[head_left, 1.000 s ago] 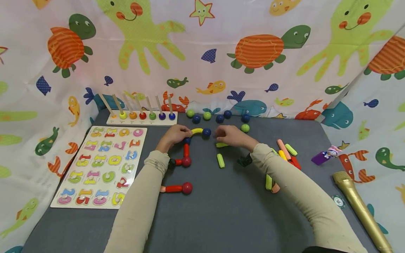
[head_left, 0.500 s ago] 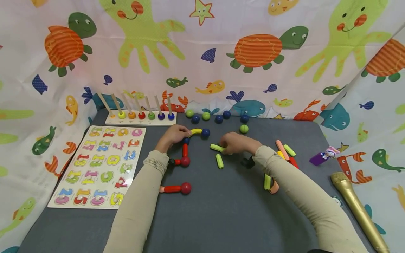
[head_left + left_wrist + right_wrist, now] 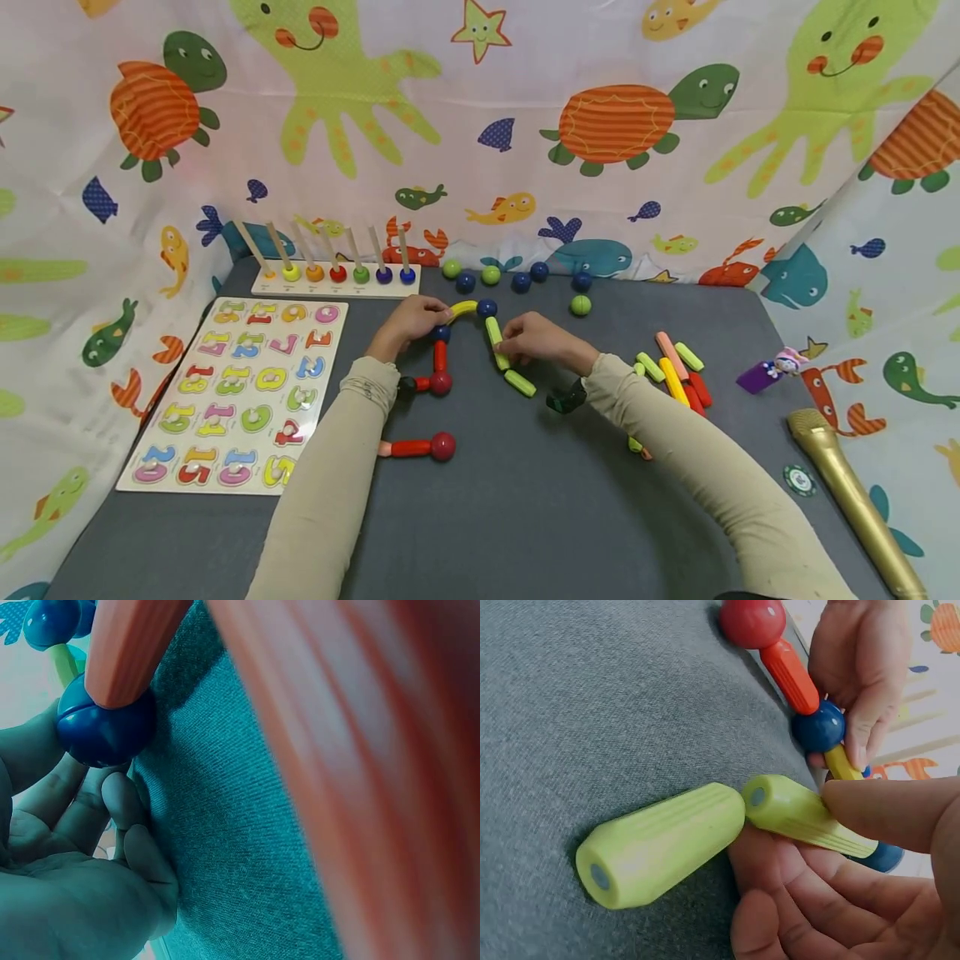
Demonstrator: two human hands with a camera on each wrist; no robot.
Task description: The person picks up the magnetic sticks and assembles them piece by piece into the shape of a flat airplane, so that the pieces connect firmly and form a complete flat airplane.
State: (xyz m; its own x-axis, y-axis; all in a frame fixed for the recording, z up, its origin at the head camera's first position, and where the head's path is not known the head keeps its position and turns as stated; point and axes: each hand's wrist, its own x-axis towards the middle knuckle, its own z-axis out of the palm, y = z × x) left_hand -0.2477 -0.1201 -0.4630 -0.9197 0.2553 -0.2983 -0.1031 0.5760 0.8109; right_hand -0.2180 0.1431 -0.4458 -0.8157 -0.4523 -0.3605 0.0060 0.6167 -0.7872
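On the grey mat stands a chain of rods and balls: a red ball [image 3: 441,382], a red rod [image 3: 440,356], a blue ball [image 3: 442,333], a yellow curved rod [image 3: 463,309] and a second blue ball [image 3: 487,307]. My left hand [image 3: 438,317] grips the yellow curved rod at its left end, by the blue ball [image 3: 105,727]. A lime green rod [image 3: 495,342] is pinched in my right hand [image 3: 506,346], its top end against the second blue ball. In the right wrist view that green rod [image 3: 810,817] sits between thumb and fingers, and another green rod [image 3: 660,844] lies end to end with it.
A number puzzle board [image 3: 232,392] lies at the left, a peg rack with beads [image 3: 337,279] behind it. Loose blue and green balls [image 3: 491,275] line the back. Several coloured rods [image 3: 675,371] lie at the right, near a gold microphone [image 3: 855,500]. A red rod with ball [image 3: 416,447] lies in front.
My right hand took a green rod off the mat and carried it left, up to the blue ball at the arc's end. The other green rod shifted. My left hand stayed.
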